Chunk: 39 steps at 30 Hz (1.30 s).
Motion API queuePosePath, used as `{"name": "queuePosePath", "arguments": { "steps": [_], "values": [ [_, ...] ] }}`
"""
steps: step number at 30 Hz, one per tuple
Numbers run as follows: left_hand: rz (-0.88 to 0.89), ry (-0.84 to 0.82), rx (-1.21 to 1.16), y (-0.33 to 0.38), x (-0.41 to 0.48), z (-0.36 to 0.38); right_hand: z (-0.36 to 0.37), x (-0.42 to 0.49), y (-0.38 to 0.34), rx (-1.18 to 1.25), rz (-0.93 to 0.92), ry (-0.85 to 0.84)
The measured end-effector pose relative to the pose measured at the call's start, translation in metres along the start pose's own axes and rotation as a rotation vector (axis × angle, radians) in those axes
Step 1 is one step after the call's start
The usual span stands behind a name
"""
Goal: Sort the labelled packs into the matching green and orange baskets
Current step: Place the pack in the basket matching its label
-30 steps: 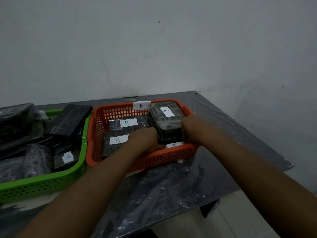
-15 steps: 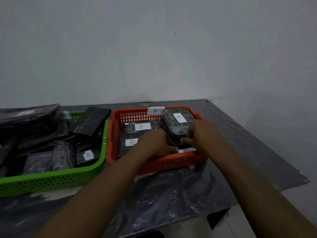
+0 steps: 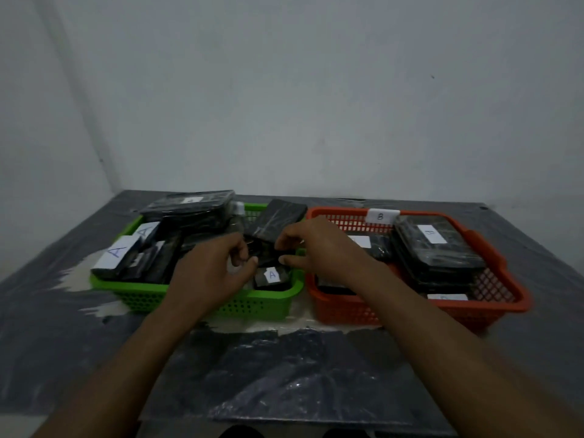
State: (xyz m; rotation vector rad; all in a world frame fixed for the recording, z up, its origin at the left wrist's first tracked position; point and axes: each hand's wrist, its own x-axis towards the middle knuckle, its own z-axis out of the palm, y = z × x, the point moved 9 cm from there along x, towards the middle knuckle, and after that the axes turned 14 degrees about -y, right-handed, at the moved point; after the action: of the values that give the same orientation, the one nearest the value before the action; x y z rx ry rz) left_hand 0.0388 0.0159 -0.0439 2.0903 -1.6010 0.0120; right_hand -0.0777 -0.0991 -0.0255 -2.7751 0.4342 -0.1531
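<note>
Dark pack (image 3: pixel 268 258) over right end of green basket (image 3: pixel 252 306), just above pack labelled A (image 3: pixel 271 275). Your left hand (image 3: pixel 215 268) and right hand (image 3: pixel 319 248) meet at it, fingers curled in from both sides. Light is dim, so cannot tell whether either actually grips. Orange basket (image 3: pixel 467 314), tagged B, just beside on tabletop (image 3: pixel 47 343), with stacked B packs (image 3: pixel 436 248) inside.

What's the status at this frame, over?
Left hand and right hand over green basket, fingers curled at a dark pack; grip unclear. Orange basket holds B-labelled pack. Nothing in the way.
</note>
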Motion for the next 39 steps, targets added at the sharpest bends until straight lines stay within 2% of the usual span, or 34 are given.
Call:
{"name": "queuePosePath", "arguments": {
  "steps": [6,9,13,18,21,25,28,34,39],
  "values": [
    [-0.077,-0.057,0.084,-0.034,-0.012,0.014,0.032,0.042,-0.006,-0.181,0.096,-0.269],
    [-0.093,-0.033,0.134,-0.036,-0.016,0.020,0.046,0.055,-0.008,-0.302,0.147,-0.395],
    [-0.088,-0.005,0.167,-0.033,-0.018,0.020,0.062,0.064,-0.010,-0.408,0.184,-0.447],
    [-0.084,0.026,0.117,-0.036,-0.020,0.017,0.058,0.061,-0.011,-0.418,0.148,-0.385],
    [-0.054,-0.011,-0.035,-0.040,-0.016,0.015,0.034,0.046,-0.015,-0.336,0.090,-0.256],
    [0.099,-0.125,-0.256,-0.029,-0.003,0.013,0.009,0.020,-0.023,-0.177,-0.011,-0.075],
    [0.174,-0.115,-0.233,-0.015,0.001,0.007,0.004,0.008,-0.030,-0.109,-0.068,-0.002],
    [0.211,-0.065,-0.274,-0.012,-0.003,-0.008,-0.003,-0.002,-0.028,-0.003,-0.145,0.084],
    [0.196,-0.068,-0.320,-0.034,-0.009,-0.034,-0.017,0.002,-0.035,0.185,-0.232,0.201]
  ]
}}
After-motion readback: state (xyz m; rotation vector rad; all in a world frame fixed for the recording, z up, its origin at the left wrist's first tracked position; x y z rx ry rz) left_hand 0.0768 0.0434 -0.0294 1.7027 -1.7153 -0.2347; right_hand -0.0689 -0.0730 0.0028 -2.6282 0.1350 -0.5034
